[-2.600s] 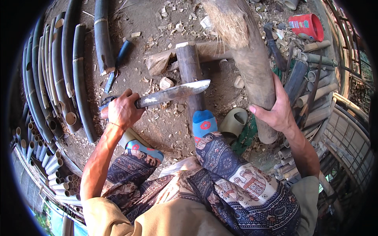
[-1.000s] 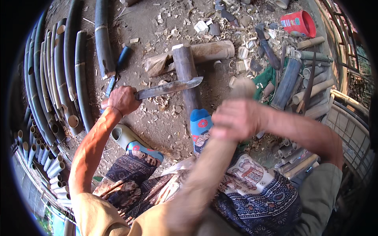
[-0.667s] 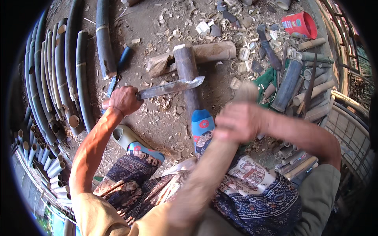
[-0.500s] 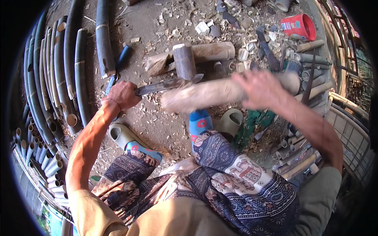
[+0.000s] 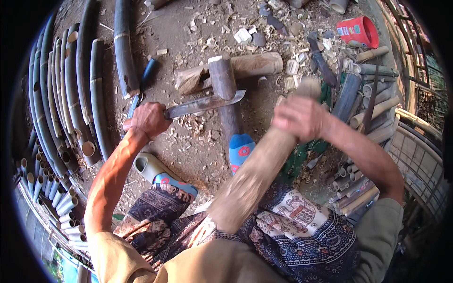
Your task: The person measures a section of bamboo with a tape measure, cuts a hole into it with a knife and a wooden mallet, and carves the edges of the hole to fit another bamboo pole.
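My left hand (image 5: 148, 119) is closed round the handle of a machete (image 5: 200, 106). Its blade points right and crosses a dark bamboo piece (image 5: 222, 78); how deep the edge sits in it I cannot tell. That piece rests over a tan bamboo length (image 5: 259, 65), and its near end meets my foot in a blue sock (image 5: 242, 147). My right hand (image 5: 302, 115) grips a thick wooden club (image 5: 255, 181) near its far, narrower end. The club slants over my lap, its heavy end close to my body and apart from the blade.
Long bamboo poles (image 5: 96, 89) line the left, above a stack of cut tubes (image 5: 63, 203). A red bucket (image 5: 361, 32) lies tipped at the far right. More bamboo (image 5: 377, 101) is piled below it. Chips litter the ground. A green clog (image 5: 153, 166) is on my left foot.
The club has swung from lying crosswise by the blade tip back toward my lap. My right hand has moved slightly nearer to me. The machete has shifted little.
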`<state>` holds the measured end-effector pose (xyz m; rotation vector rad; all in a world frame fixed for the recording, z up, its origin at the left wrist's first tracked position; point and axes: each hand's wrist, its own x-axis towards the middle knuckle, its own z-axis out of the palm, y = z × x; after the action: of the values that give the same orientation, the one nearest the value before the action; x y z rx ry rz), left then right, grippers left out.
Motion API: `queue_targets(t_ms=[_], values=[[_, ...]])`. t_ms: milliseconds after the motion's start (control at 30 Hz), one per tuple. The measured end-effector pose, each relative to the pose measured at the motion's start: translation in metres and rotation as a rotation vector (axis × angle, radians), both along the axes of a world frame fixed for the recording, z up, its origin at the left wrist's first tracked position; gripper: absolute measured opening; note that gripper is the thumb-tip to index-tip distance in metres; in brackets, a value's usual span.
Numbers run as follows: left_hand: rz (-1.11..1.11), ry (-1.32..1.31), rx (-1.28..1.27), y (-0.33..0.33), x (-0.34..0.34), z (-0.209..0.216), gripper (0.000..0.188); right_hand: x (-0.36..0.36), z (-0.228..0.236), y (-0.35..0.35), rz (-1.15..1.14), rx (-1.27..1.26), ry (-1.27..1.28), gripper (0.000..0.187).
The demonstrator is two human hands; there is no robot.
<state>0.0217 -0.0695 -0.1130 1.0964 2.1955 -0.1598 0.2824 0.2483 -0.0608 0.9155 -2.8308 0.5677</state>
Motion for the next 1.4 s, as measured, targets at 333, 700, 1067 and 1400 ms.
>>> queue_targets(t_ms=[333,700,1067,1400], values=[[-0.029,0.452,0.527,-0.038,0.028,-0.033,0.045,0.057,0.038,-0.035,-0.356,-0.086,-0.535,0.071],[0.081,0.047,0.133,0.027,-0.064,0.032,0.079,0.078,0.076,-0.025,-0.996,-0.554,-0.833,0.08],[-0.034,0.168,0.068,0.018,-0.059,0.036,0.072,0.034,0.095,-0.004,-1.156,-0.891,-0.658,0.07],[-0.042,0.16,0.085,0.02,-0.054,0.031,0.072,0.018,0.088,-0.014,-1.112,-0.982,-0.711,0.072]])
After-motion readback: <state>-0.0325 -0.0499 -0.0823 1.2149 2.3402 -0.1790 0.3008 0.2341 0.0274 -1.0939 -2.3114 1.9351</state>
